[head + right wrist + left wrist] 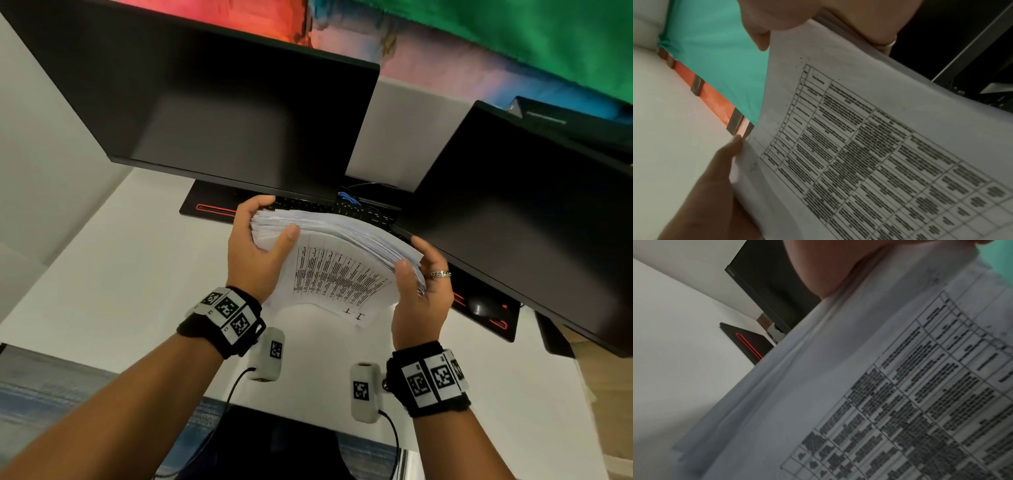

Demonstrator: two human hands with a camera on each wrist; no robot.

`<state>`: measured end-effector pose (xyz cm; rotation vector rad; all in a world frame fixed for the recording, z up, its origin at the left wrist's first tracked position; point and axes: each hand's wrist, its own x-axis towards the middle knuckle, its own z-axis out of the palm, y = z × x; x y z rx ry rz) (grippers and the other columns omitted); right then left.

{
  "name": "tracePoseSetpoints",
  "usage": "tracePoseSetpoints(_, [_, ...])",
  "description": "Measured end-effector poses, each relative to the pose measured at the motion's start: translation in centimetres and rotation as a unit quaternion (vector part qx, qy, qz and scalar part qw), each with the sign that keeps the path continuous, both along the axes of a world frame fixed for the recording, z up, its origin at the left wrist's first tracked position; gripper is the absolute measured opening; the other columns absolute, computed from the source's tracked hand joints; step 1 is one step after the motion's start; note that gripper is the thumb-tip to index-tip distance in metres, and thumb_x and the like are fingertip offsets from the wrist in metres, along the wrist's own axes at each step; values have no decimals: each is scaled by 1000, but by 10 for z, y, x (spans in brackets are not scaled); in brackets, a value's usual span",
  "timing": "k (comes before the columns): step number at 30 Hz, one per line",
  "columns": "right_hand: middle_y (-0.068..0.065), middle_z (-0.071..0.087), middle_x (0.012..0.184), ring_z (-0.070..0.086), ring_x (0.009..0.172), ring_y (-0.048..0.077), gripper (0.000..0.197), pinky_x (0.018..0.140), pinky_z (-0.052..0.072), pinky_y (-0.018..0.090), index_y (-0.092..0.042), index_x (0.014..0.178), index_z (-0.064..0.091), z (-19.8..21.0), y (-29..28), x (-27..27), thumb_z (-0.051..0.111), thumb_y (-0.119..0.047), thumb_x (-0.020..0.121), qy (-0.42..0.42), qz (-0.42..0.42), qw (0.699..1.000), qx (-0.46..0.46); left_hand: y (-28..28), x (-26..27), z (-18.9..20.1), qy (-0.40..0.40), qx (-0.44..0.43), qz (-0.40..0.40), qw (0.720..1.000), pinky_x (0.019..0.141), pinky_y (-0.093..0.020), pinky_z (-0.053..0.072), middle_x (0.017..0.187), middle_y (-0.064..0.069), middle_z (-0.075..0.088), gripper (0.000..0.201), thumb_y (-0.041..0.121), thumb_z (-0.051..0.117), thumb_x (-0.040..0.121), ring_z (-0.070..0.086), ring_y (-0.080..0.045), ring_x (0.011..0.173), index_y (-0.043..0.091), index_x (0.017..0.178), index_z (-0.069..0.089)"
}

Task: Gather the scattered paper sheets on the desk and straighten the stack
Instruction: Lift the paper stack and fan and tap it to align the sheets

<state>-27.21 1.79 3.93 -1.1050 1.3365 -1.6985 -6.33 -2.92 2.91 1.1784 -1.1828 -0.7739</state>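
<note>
One thick stack of white printed paper sheets [339, 260], held above the white desk [113, 274]: left hand [257, 246] & right hand [419, 291] each clamp an end, thumbs on top. 2 black monitors behind.

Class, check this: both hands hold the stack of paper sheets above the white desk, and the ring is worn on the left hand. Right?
Not quite. The head view shows the ring on the right hand, not the left hand. Both do hold the stack above the white desk.
</note>
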Motion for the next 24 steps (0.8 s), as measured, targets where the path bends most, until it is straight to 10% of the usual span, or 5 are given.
tracePoseSetpoints(8, [-9,68,102,67,92,6,61,73,55,18,-23,114,58,-15,6,-16,80,-54,65,65,64,995,29,-13,11,-3,-22,80,-34,996,64,-14,54,94,5,69,48,43,77,71,68,3,81,12,104,63])
tracePoseSetpoints(12, [-12,68,100,67,90,-4,44,79,59,21,-36,102,59,-22,2,-24,82,-11,74,132,49,986,88,-17,14,-1,-15,88,-51,995,67,-16,56,92,4,71,43,38,79,71,70,1,81,10,101,66])
tracePoseSetpoints(17, [-6,74,93,72,88,8,22,80,61,39,-33,90,68,-22,-12,-18,80,-18,79,134,13,985,103,-20,20,5,-69,111,-86,988,73,-24,60,90,6,72,31,28,85,69,70,-1,81,17,93,67])
tracePoseSetpoints(20, [-7,74,95,73,91,10,24,77,62,37,-35,94,68,-13,-12,-7,79,-18,81,116,-32,991,61,-9,5,18,-130,50,-7,990,58,-8,47,73,13,61,26,23,83,77,60,11,65,21,79,57])
tracePoseSetpoints(24, [-14,73,87,72,83,4,31,69,61,27,-35,98,62,-15,2,14,76,-12,84,82,-29,995,50,16,-14,9,-98,-3,-5,995,64,-2,47,92,22,56,36,6,76,84,60,17,81,14,106,47])
